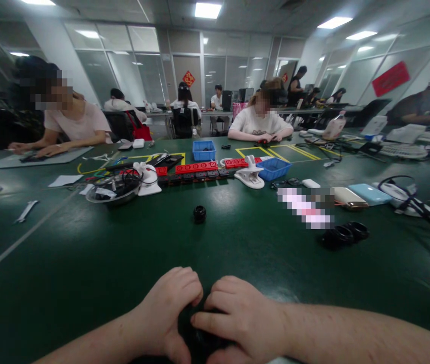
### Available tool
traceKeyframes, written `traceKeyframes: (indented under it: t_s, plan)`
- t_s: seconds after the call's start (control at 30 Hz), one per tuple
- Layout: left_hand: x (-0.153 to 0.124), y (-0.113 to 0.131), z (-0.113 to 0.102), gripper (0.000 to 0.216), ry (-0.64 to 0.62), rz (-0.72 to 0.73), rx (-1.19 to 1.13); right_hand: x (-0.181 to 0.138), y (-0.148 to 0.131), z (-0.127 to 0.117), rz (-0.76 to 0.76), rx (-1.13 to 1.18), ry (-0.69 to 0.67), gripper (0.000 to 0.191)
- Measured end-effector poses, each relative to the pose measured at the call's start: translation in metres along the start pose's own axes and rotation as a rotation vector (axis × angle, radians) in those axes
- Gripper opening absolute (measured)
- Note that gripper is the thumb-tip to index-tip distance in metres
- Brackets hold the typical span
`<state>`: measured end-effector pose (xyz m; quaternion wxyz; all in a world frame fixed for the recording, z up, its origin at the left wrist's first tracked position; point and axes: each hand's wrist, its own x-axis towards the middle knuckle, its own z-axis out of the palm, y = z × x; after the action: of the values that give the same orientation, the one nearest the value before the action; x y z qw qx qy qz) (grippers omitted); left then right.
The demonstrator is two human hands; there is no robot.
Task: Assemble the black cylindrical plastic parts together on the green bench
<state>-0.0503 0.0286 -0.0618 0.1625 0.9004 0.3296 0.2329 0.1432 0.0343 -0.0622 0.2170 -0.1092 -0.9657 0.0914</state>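
Note:
At the near edge of the view, my left hand (167,308) curls around one side of a dark, glossy black part (205,339). From the other side my right hand (237,316) grips it, with its fingers bent over the top. Most of this part is hidden by my fingers, so its full shape does not show. A small black ring-like piece (199,214) stands on the green table (142,237) farther ahead. To the right lie two more black hollow round pieces (345,234), close together.
A bowl of cables (112,194) sits left of centre, with a wrench (27,211) farther left. Red and black strips (195,169), a white clamp (250,174) and blue bins (274,168) stand ahead. Phones (349,197) and black cables lie right. Several people sit around.

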Motion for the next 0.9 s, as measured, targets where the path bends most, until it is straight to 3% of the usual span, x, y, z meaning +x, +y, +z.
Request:
traceKeyframes:
  t_s: [0.1, 0.23, 0.4, 0.53, 0.9]
  plan:
    - [-0.007, -0.005, 0.001, 0.062, 0.061, 0.058, -0.044, 0.000, -0.001, -0.001, -0.005, -0.004, 0.014, 0.047]
    - [-0.012, -0.009, 0.000, 0.049, 0.092, -0.033, -0.096, 0.000, -0.002, -0.002, 0.010, -0.027, 0.039, 0.048]
    - [-0.006, -0.010, -0.003, 0.062, 0.131, -0.186, -0.166, -0.001, -0.001, -0.001, 0.045, -0.041, 0.073, 0.049]
    - [-0.001, -0.008, -0.002, 0.083, 0.005, -0.204, -0.145, -0.001, 0.000, 0.001, 0.066, -0.028, 0.086, 0.048]
    - [0.000, 0.004, 0.007, 0.056, -0.213, -0.121, -0.005, 0.002, -0.002, 0.001, 0.034, -0.037, 0.225, 0.054]
